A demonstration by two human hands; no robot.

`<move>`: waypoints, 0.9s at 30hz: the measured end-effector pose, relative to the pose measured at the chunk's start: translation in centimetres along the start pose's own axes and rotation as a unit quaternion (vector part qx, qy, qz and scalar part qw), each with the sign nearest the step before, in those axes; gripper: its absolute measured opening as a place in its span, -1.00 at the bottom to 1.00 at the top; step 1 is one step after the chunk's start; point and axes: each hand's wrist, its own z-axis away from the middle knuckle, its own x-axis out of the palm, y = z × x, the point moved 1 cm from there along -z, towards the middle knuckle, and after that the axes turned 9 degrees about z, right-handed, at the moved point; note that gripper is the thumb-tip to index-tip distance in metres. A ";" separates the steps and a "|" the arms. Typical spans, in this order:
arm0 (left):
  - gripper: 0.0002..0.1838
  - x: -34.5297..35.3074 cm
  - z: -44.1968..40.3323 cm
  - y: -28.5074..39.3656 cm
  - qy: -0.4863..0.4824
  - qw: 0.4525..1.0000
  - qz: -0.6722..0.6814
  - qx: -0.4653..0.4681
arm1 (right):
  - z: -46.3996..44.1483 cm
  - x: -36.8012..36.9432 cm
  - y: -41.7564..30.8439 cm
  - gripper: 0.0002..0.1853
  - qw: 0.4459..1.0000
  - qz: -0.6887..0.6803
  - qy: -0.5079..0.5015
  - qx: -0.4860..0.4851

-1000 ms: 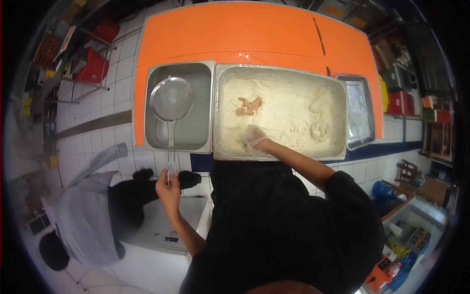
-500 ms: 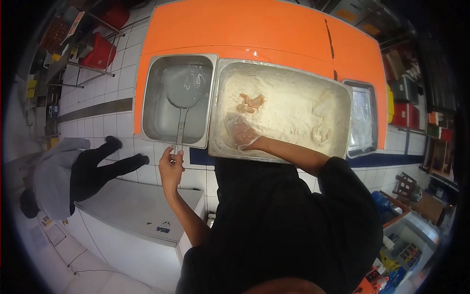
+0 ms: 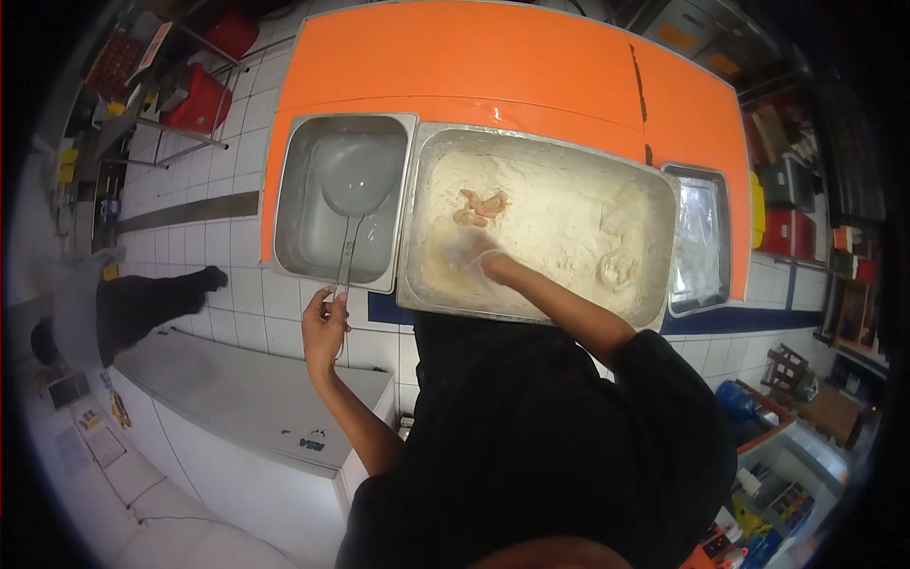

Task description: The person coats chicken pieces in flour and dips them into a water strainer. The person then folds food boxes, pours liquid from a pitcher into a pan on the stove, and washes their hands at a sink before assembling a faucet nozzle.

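My left hand (image 3: 325, 325) is closed around the long handle of a round mesh strainer (image 3: 358, 180). The strainer's bowl lies in a deep metal pan of water (image 3: 296, 248). To the right, my right hand (image 3: 472, 258), in a clear plastic glove, is low over the flour (image 3: 550, 213) at the left part of a large metal tray (image 3: 536, 310). Motion smears its fingers, so their pose and anything in them are hidden. Just beyond that hand, pieces of raw meat (image 3: 482, 206), perhaps chicken, lie on the flour.
Both pans sit in an orange counter (image 3: 455, 57). A smaller metal tray (image 3: 700, 237) stands at the right. Behind me on the left is a white chest with a grey top (image 3: 246, 398). A person in dark trousers (image 3: 142, 303) is at the far left.
My right hand has shifted slightly within the flour and is now blurred. The strainer bowl sits a little differently in the water. The person at left has moved farther left.
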 end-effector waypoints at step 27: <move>-0.52 -1.1 2.0 0.9 0.044 0.999 0.000 -0.014 | -2.5 -11.2 -2.7 -0.56 0.961 0.029 0.267 -0.067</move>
